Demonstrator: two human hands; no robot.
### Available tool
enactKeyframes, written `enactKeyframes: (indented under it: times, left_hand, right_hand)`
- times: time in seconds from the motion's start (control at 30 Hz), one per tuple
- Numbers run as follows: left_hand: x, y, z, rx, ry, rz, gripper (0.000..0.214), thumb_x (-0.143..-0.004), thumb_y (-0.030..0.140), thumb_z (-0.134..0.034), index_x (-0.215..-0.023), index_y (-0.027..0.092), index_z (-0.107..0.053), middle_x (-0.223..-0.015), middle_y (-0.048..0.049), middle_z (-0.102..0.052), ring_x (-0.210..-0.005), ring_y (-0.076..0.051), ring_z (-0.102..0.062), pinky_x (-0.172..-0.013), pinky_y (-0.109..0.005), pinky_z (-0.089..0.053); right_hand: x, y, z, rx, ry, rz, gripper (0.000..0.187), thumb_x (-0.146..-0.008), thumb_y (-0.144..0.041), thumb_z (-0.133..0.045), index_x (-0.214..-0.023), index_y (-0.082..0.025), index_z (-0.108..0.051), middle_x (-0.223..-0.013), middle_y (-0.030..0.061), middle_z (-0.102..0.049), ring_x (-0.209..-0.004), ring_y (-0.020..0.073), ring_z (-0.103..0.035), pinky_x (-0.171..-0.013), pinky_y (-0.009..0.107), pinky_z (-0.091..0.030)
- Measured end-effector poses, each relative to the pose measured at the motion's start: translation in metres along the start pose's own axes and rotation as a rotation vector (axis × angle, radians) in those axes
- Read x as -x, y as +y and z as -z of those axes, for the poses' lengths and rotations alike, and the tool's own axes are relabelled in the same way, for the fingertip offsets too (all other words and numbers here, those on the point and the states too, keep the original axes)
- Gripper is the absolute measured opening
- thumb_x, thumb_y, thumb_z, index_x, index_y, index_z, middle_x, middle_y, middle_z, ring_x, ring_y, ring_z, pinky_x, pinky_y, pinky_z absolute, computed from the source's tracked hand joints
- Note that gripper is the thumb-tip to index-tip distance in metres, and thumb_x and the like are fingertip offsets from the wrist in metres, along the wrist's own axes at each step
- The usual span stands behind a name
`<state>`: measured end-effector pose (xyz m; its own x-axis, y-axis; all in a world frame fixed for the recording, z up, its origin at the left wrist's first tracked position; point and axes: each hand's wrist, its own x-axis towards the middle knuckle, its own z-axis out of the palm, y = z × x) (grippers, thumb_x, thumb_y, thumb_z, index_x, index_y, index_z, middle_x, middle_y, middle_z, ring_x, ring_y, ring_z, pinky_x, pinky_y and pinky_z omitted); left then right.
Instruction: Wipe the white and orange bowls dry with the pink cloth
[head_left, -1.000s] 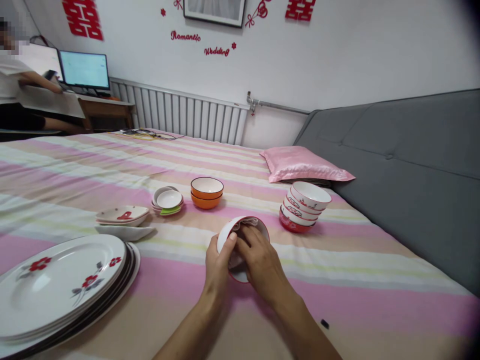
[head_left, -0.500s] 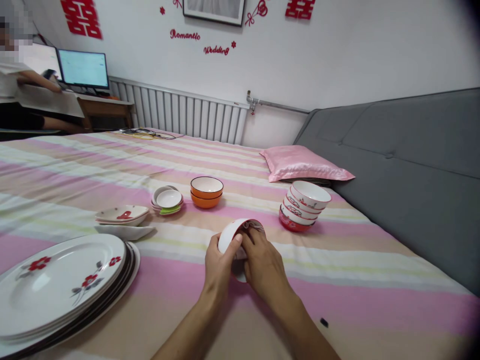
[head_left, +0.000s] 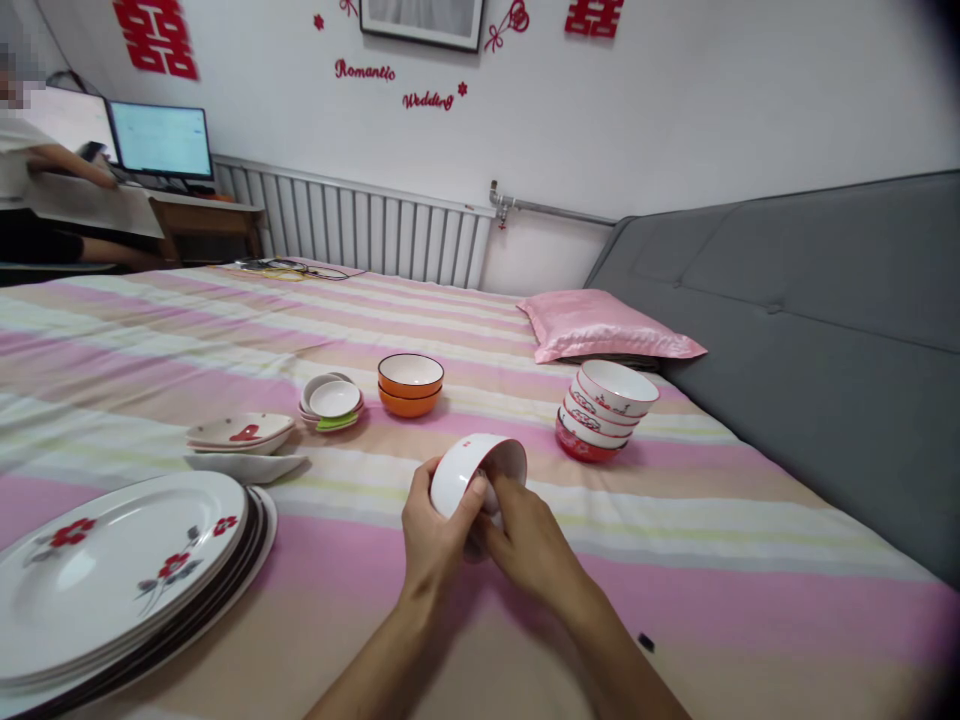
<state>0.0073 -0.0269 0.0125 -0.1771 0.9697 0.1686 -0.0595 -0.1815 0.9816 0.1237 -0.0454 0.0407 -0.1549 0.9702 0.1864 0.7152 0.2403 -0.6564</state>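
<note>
A white bowl (head_left: 459, 477) with a red rim is tilted on its side above the striped bedspread, its mouth turned to the right. My left hand (head_left: 435, 525) grips it from the left, thumb over the rim and fingers behind the wall. My right hand (head_left: 525, 525) reaches into the mouth with curled fingers. Something pale shows beneath those fingers; whether it is a cloth or the bowl's inner wall, I cannot make out. To the right stands a leaning stack of white and red bowls (head_left: 606, 412). Two orange bowls (head_left: 410, 388) are nested beyond my hands.
Large floral plates (head_left: 112, 560) are piled at the left front. Behind them lie boat-shaped dishes (head_left: 240, 432) and small saucers (head_left: 334, 400). A small black object (head_left: 646, 642) lies at right front. A pink pillow (head_left: 607, 325) rests by the grey headboard (head_left: 787, 290). A person (head_left: 52, 180) sits far left.
The bowl has turned in my hands, so more of its outer wall shows. My right-hand fingers have moved lower inside the mouth. The view has shifted slightly.
</note>
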Motion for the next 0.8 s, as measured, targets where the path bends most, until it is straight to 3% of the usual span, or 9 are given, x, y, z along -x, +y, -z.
enactKeyframes:
  times: [0.23,0.37,0.5,0.67,0.8]
  left_hand:
    - [0.001,-0.001,0.001,0.009,-0.022,-0.048,0.061,-0.068,0.055,-0.066,-0.112,0.015,-0.054,-0.102,-0.0105,-0.064,-0.093,-0.027,-0.059,-0.080,-0.036,-0.046]
    - [0.001,-0.003,0.001,0.038,-0.064,-0.075,0.056,-0.071,0.053,-0.063,-0.111,0.015,-0.055,-0.104,-0.0098,-0.063,-0.094,-0.025,-0.058,-0.082,-0.035,-0.045]
    - [0.001,-0.006,0.000,0.076,-0.108,-0.062,0.053,-0.074,0.053,-0.061,-0.111,0.015,-0.055,-0.101,-0.0089,-0.064,-0.092,-0.024,-0.058,-0.080,-0.034,-0.045]
    - [0.001,-0.006,-0.001,0.101,-0.130,-0.068,0.054,-0.075,0.054,-0.059,-0.111,0.014,-0.056,-0.102,-0.0100,-0.063,-0.094,-0.026,-0.058,-0.082,-0.035,-0.045]
    - [0.000,-0.007,-0.001,0.117,-0.136,-0.068,0.054,-0.076,0.054,-0.058,-0.111,0.014,-0.055,-0.103,-0.0103,-0.063,-0.094,-0.026,-0.058,-0.082,-0.035,-0.045]
  right_hand:
    - [-0.001,0.008,0.000,-0.330,-0.096,-0.048,0.037,-0.089,-0.039,-0.048,-0.121,-0.020,-0.052,-0.110,0.0110,-0.066,-0.093,0.0259,-0.062,-0.071,0.032,-0.047]
    - [-0.001,0.008,-0.004,-0.685,-0.133,-0.062,0.040,-0.086,-0.042,-0.056,-0.120,-0.021,-0.054,-0.113,0.0073,-0.064,-0.105,0.0236,-0.059,-0.082,0.032,-0.047]
    - [0.000,0.002,-0.004,-0.990,-0.184,-0.127,0.041,-0.080,-0.040,-0.066,-0.115,-0.020,-0.058,-0.108,0.0053,-0.066,-0.099,0.0200,-0.061,-0.081,0.028,-0.048]
    - [-0.003,-0.004,-0.003,-1.278,-0.097,-0.255,0.038,-0.074,-0.035,-0.073,-0.105,-0.015,-0.062,-0.092,0.0046,-0.070,-0.087,0.0175,-0.065,-0.079,0.027,-0.049]
    - [-0.007,-0.008,-0.003,-1.530,-0.002,-0.376,0.027,-0.073,-0.024,-0.073,-0.096,-0.015,-0.063,-0.081,0.0023,-0.070,-0.075,0.0146,-0.066,-0.068,0.023,-0.052]
